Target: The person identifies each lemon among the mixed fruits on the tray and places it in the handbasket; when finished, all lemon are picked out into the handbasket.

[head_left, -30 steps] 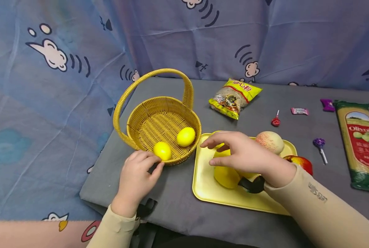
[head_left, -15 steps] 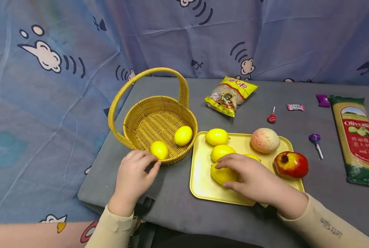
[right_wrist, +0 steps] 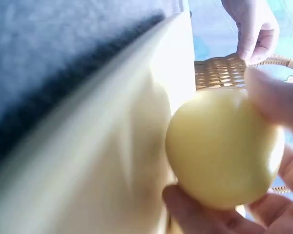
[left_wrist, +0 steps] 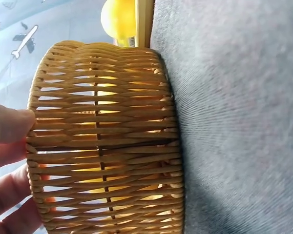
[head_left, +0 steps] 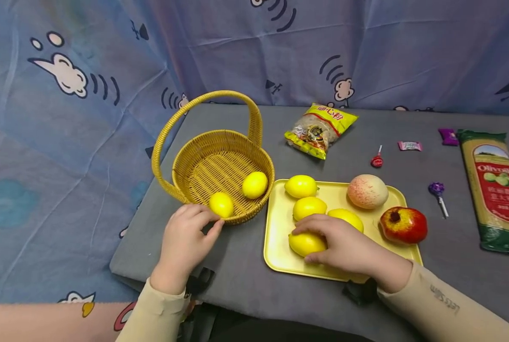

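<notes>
My left hand point(head_left: 187, 242) pinches the near rim of a round wicker basket point(head_left: 209, 137). In the left wrist view its thumb and fingers sit on either side of the basket's woven wall point(left_wrist: 107, 141). Two lemons point(head_left: 255, 185) lie inside the basket, one right by those fingers. Over the yellow tray point(head_left: 275, 247), my right hand point(head_left: 344, 244) grips the nearest lemon point(head_left: 305, 243), thumb on one side and fingers on the other. The right wrist view has this lemon point(right_wrist: 224, 148) large, with fingers around it. Three more lemons point(head_left: 301, 186) sit on the tray beyond that hand.
A peach point(head_left: 367, 191) and a red-yellow pomegranate-like fruit point(head_left: 404, 225) share the tray. Behind it lies a yellow snack-style bag point(head_left: 321, 130). To the right are two lollipops point(head_left: 437, 190), two wrapped candies point(head_left: 410, 146) and a long Olivoila pack point(head_left: 494, 190). A patterned curtain hangs behind.
My right hand has come down and toward me onto the nearest lemon, and its fingers have closed round it. The left hand stays on the basket rim.
</notes>
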The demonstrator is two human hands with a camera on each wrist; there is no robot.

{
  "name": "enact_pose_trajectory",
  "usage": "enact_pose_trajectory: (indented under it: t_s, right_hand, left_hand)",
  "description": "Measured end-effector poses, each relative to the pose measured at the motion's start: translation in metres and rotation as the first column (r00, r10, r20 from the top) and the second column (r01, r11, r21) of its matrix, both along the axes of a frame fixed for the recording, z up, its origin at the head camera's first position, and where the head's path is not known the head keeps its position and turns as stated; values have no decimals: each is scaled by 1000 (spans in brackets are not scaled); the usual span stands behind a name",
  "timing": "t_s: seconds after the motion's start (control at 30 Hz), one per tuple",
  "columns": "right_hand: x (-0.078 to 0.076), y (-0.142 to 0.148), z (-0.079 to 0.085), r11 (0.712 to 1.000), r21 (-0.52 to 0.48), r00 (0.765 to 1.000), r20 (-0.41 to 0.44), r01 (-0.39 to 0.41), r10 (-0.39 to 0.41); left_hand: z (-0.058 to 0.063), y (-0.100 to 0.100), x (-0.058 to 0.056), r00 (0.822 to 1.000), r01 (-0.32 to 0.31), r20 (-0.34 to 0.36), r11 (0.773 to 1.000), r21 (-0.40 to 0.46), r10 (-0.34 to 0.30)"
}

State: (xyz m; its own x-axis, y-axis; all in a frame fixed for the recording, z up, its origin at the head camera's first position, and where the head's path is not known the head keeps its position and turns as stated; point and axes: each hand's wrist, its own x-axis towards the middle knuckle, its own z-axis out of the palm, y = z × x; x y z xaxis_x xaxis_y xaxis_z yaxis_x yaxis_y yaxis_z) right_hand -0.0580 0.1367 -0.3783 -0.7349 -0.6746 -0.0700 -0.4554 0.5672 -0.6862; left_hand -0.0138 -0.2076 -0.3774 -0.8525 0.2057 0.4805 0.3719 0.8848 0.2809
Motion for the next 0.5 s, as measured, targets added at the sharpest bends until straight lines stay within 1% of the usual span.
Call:
enact_pose_trajectory:
  t_s: [0.1, 0.23, 0.37, 0.43, 0.5]
  right_hand:
    - [-4, 0, 8, 999, -34, 999, 45, 2, 0]
    - [-16, -8, 29, 992, -123, 996, 94, 20, -9]
    - [-34, -31, 48, 970, -240, 994, 104, 34, -9]
    - [-43, -46, 53, 960, -276, 994, 107, 40, -11]
    - [-51, -61, 55, 956, -291, 995, 101, 41, -12]
  left_hand:
    - [2, 2, -1, 1000, 2, 4, 1000, -3, -2]
    - [2, 3, -2, 1000, -8, 10, 1000, -22, 9]
    - [3, 1, -1, 999, -30, 20, 999, -29, 30]
    - [4, 1, 0, 999, -41, 28, 999, -28, 42]
    - [3, 0, 1, 998, -48, 30, 999, -27, 48]
